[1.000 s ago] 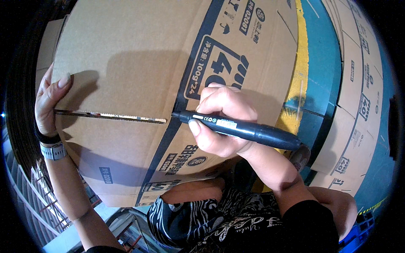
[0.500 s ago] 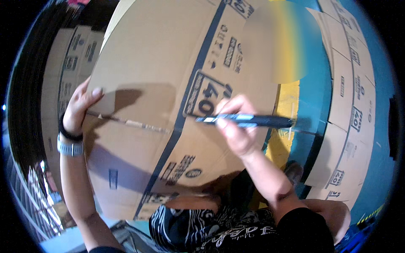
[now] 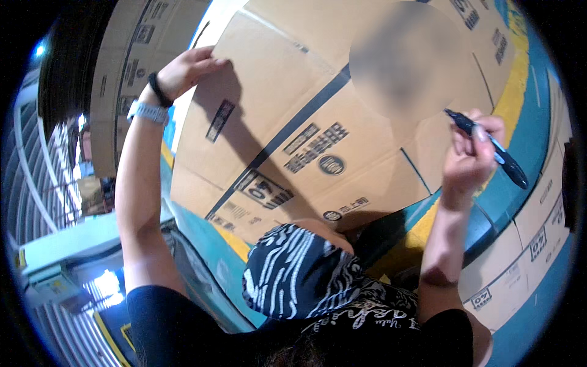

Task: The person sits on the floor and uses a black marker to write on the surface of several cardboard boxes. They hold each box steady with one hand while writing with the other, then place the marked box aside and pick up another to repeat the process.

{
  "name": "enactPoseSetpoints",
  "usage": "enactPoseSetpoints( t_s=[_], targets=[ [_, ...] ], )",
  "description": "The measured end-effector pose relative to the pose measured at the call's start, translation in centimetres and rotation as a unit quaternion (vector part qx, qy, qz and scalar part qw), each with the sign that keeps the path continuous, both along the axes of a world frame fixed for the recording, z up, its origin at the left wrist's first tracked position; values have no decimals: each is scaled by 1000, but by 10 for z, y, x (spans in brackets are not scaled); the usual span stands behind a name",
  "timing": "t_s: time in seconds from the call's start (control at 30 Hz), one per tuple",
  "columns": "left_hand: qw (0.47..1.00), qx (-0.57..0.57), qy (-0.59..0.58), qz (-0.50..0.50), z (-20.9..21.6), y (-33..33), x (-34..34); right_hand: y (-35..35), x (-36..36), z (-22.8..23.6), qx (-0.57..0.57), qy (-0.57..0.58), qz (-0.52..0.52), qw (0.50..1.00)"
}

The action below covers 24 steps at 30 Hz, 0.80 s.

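A large flat brown cardboard carton (image 3: 263, 110) with dark printed bands and marks lies tilted before me. My left hand (image 3: 186, 72) grips its far left edge, the thumb on the printed face and the other fingers partly hidden behind it. On that wrist are a black band and a pale watch. Off to the right, my right hand (image 3: 474, 153) is closed round a black marker pen (image 3: 512, 168), its narrow end pointing up and left. The pen is in front of the cardboard's right part; whether it touches cannot be told.
More printed cartons (image 3: 538, 235) are stacked low on the right, others (image 3: 131, 61) at the far left. A yellow stripe (image 3: 428, 223) crosses the teal floor (image 3: 489, 205). Black-and-white patterned cloth (image 3: 299, 272) covers my bent leg by the near edge. A round patch over the cardboard is blurred.
The view has turned, and the cardboard shows more of its near part. My left hand still holds the edge. My right hand with the marker has moved right, away from the large printed number.
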<state>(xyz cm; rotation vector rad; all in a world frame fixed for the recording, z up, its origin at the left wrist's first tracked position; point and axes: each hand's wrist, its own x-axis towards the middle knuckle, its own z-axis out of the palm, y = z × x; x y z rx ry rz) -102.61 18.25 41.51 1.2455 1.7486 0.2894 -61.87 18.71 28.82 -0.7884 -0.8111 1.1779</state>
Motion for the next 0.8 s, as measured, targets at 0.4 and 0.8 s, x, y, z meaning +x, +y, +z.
enactPoseSetpoints(
  t_s=[0.4, 0.8],
  targets=[
    [974, -84, 208, -43, -42, -38, -56, 35, 76, -73, -79, -160, -189, 966],
    [983, 59, 134, 106, -93, -105, -94, -22, 62, -186, -178, -382, -158, 893]
  ],
)
